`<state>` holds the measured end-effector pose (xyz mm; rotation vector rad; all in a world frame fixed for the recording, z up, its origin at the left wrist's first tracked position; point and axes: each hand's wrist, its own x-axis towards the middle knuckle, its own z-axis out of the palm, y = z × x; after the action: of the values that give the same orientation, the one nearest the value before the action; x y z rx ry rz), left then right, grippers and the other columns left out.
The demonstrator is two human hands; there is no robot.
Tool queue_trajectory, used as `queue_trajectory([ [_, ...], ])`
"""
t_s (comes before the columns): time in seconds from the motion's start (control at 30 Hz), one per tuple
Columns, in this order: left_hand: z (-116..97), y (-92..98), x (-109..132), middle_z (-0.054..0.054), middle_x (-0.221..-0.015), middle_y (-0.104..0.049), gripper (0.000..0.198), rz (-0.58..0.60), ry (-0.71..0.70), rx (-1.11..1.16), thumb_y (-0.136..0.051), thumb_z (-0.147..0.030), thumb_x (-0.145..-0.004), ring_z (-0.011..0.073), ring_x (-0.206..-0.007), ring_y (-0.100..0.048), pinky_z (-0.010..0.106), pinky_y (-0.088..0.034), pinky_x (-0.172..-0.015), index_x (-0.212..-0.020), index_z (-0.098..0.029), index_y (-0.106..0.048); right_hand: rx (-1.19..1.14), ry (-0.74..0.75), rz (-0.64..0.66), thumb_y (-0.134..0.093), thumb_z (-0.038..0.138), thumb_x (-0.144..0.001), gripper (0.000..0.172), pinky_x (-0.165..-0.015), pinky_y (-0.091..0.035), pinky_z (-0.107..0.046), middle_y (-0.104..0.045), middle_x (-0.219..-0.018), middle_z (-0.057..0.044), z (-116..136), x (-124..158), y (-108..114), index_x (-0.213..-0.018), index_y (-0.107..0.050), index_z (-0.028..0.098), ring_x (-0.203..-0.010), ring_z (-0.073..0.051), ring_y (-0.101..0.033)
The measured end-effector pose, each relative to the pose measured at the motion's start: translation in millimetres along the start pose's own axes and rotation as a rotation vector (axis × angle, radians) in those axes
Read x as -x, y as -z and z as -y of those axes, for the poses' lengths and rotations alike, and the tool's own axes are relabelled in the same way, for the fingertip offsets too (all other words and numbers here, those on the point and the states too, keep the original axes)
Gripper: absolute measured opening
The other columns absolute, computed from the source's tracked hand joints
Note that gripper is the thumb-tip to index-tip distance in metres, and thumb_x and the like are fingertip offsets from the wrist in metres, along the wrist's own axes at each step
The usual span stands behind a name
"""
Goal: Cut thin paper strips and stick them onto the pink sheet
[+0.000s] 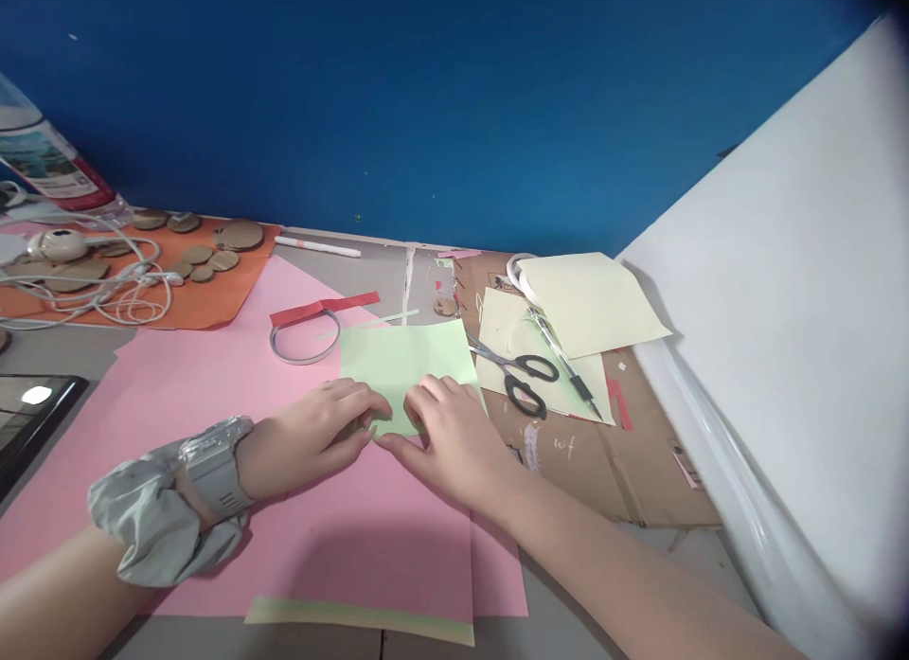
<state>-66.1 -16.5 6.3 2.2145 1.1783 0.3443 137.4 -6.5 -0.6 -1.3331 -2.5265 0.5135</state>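
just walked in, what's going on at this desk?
A person is working a light green paper on a pink sheet. The left hand and right hand both press its near edge, fingertips close together. Scissors and a pen lie untouched on cream paper to the right.

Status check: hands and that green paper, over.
Left hand and right hand both pressing near edge of green paper. Paper flat on pink sheet. Scissors just right, clear of hands.
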Motion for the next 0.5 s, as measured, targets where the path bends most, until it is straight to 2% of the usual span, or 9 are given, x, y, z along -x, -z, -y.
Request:
queue_trajectory([
  [0.17,3.2,4.3,0.3,0.001,-0.089,-0.055,0.024,0.038,-0.002,0.043,-0.042,-0.016,-0.086,0.0149,-0.084,-0.052,0.029,-0.043,-0.078,-0.107,-0.022,-0.053,0.021,-0.015,-0.001,-0.051,0.044,-0.088,0.027,-0.071,-0.032,-0.031,-0.054,-0.086,-0.002,1.5,0.1,-0.6,-0.077,-0.048,0.019,-0.08,-0.017,-0.048],
  [0.33,6.5,7.7,1.8,0.001,-0.097,-0.056,0.038,0.057,-0.011,0.09,-0.042,-0.016,-0.088,0.0142,-0.092,-0.054,0.028,-0.043,-0.084,-0.124,-0.026,-0.045,0.028,-0.019,-0.003,-0.051,0.049,-0.087,0.031,-0.071,-0.031,-0.032,-0.054,-0.085,-0.001,2.9,0.6,-0.6,-0.077,-0.047,0.02,-0.08,-0.018,-0.048],
  [0.5,10.9,12.3,3.5,0.003,-0.107,-0.058,0.038,0.106,-0.001,0.132,-0.042,-0.017,-0.089,0.0144,-0.099,-0.055,0.028,-0.043,-0.089,-0.125,-0.027,-0.045,0.043,-0.033,0.002,-0.051,0.041,-0.089,0.025,-0.07,-0.032,-0.031,-0.054,-0.086,-0.002,3.4,0.7,-0.4,-0.078,-0.047,0.02,-0.08,-0.018,-0.048],
])
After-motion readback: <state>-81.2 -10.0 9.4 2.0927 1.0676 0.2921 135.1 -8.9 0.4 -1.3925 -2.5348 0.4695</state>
